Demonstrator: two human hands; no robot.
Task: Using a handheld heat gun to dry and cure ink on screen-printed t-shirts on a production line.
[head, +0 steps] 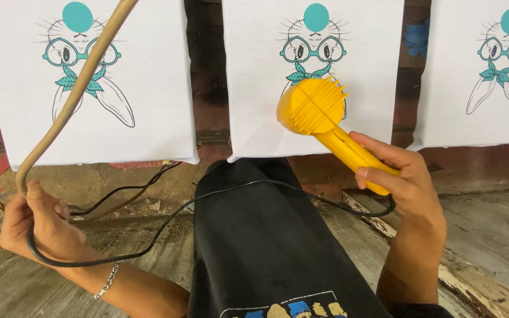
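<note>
**Yellow heat gun aimed at the middle print, cord held aside**

Nearest the camera, a black garment (266,247) drapes over the person's lap, a thin black cable (166,227) crossing it from one hand to the other.

The fingers of the right hand (405,179) are wrapped tight round the handle of the yellow heat gun (325,121), thumb on top, wrist bent up so the finned nozzle points away from the fingers at the middle white sheet (313,76). Its printed rabbit with teal glasses lies just beyond the nozzle. To do this well, I judge the nozzle should stay near the print but apart from it, sweeping evenly and not dwelling on one spot.

The left hand (39,227), a chain bracelet (107,281) at the wrist, is raised and closed round a thick tan cord (75,94) running up and away; the black cable loops just below it. More printed sheets hang left (89,76) and right (481,70) of the middle one, well beyond both hands, over a rough, worn floor (490,235).
</note>
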